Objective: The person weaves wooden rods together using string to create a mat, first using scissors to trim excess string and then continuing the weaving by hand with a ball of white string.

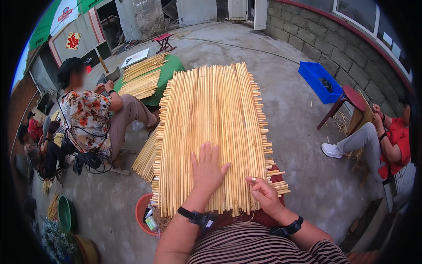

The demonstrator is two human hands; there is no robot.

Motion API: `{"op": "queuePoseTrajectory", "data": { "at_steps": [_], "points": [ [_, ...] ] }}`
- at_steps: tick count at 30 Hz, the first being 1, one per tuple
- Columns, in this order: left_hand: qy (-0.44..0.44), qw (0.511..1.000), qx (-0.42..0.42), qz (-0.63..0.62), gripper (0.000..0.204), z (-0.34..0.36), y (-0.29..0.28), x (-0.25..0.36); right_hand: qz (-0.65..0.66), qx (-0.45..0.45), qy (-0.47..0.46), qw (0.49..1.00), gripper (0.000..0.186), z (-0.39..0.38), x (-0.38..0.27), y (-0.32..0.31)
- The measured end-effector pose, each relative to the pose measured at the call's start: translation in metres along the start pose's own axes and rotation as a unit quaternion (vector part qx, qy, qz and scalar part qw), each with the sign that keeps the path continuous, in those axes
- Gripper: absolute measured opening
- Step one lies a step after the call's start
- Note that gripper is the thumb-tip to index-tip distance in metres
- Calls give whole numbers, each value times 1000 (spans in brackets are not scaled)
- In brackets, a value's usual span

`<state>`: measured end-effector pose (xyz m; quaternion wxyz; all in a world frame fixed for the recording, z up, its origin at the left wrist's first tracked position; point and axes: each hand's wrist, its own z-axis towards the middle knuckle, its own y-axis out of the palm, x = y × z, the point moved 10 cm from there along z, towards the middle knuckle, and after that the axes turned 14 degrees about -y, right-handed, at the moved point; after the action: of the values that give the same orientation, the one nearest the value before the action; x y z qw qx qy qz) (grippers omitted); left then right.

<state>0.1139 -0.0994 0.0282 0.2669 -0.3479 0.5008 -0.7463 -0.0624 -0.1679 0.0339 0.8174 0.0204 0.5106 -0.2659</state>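
Observation:
A thick mat of straight, pale yellow reed stalks (211,105) lies lengthwise in front of me, with more stalk ends sticking out crosswise along both sides. Flat on its near part rests my left hand (207,171), fingers stretched out and nothing in it. My right hand (267,196) is at the near right edge of the mat, its fingers curled and thumb drawn in. A small metallic band shows on one of its fingers. Whatever those fingers may pinch is hidden or too small to name. Loose stalk ends (281,189) jut out just beside that hand.
An orange basin (144,211) with small items stands at the near left. Reed bundles lie on a green-covered table (176,66), beside a seated person (85,110). To the right are a blue crate (318,83), a red stool (354,97) and another seated person (393,145).

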Motion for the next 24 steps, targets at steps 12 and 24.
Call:
{"op": "queuePoseTrajectory", "data": {
  "at_steps": [12, 24],
  "points": [
    [9, 991, 64, -114, 61, -14, -16, -15, -34, 37, -55, 997, 3, -7, -2, -1],
    [-23, 999, 6, -22, 61, -9, -3, -6, 58, 73, 36, 995, 3, 4, -13, -6]
  ]
}}
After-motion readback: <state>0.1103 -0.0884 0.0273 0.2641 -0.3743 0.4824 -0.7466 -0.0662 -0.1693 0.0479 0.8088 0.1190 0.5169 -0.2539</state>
